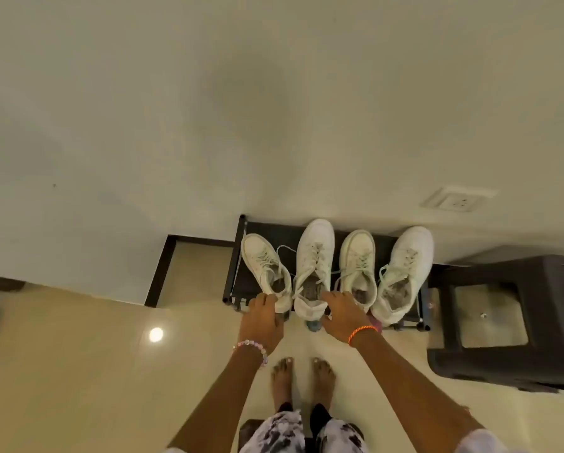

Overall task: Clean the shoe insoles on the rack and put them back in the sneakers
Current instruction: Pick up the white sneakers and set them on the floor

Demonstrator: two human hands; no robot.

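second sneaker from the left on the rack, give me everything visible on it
The second sneaker is white, low-cut, of what looks like smooth leather, with pale loosened laces. It stands upright on the black rack, toe toward the wall, heel hanging over the front edge. Its opening shows a grey patterned lining or insole inside; which, I cannot tell. The right hand rests on its heel collar, fingers at the opening. The left hand grips the neighbouring sneaker's heel, not this one.
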